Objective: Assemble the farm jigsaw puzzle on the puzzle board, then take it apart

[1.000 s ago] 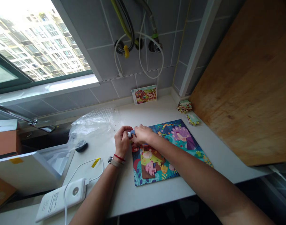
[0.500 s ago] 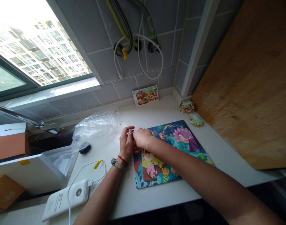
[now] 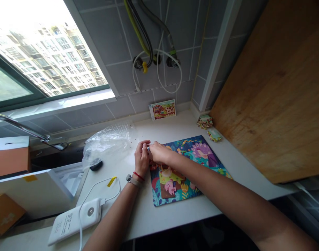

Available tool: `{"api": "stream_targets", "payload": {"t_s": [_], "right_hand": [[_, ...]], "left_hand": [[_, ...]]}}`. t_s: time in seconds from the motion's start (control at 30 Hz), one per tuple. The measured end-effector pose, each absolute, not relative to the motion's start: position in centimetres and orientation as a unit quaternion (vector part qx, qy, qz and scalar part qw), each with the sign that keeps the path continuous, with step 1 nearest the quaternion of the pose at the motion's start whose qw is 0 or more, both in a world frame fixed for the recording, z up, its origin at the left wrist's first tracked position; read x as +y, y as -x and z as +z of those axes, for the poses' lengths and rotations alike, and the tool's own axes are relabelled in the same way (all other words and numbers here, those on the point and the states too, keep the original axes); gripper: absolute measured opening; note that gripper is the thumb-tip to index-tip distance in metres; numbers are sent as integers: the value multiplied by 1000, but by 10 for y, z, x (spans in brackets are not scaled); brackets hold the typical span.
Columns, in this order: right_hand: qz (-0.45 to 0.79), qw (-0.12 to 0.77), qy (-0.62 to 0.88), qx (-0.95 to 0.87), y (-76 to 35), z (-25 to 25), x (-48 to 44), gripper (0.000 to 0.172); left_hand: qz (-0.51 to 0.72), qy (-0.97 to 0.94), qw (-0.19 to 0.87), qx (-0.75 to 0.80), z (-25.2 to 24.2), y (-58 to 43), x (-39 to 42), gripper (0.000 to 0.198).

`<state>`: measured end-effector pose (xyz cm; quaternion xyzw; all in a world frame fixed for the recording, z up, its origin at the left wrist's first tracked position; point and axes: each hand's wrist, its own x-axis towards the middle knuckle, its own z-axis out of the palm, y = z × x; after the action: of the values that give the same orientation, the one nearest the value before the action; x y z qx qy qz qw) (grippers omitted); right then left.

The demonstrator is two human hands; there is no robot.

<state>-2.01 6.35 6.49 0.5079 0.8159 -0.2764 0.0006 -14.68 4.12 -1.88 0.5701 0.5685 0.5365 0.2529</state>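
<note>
A colourful illustrated board [image 3: 185, 195] lies on the white counter, with joined puzzle pieces [image 3: 169, 188] on its left part, one showing a pink pig. At the board's upper left corner my right hand [image 3: 159, 152] is closed, fingers bent down and touching something too hidden to name. Right beside it is my left hand [image 3: 142, 158], wearing a watch and a red string, its fingers curled against the board's left edge. Whatever lies between the two hands is covered by them.
A picture card [image 3: 162, 109] leans on the tiled wall. Two piles of puzzle pieces [image 3: 205, 121] sit at the back right by a wooden panel [image 3: 258, 104]. To the left are a plastic bag [image 3: 105, 141], a white power bank [image 3: 75, 220] with cable, and boxes [image 3: 10, 162].
The camera view has shifted slightly. Both hands stay together at the same corner of the board, with hardly any change in their pose.
</note>
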Motion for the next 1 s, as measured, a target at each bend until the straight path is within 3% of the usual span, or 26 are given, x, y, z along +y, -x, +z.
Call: {"api": "stream_targets", "payload": {"t_s": [0.23,0.37,0.53,0.63,0.77,1.0], "right_hand": [[-335,-120,-490,796,-11,53,86,11],[-391,-223,-501,739,-44,39,103,30],[-490,-364,-477,633,-76,12,109,39],[-532,-442,-454,562,-87,-5,105,50],[-591,-505,-407,480,-94,-16,95,58],[-654,-541,-363,384,-99,-13,87,54]], "left_hand": [[495,-616,260,555,-20,148,40,39],[436,-686,257,523,-20,144,34,44],[290,-781,205,514,-19,140,26,91],[221,-819,178,498,-15,135,20,98],[199,-828,162,498,-13,123,11,93],[215,-821,180,498,-13,116,8,46]]}}
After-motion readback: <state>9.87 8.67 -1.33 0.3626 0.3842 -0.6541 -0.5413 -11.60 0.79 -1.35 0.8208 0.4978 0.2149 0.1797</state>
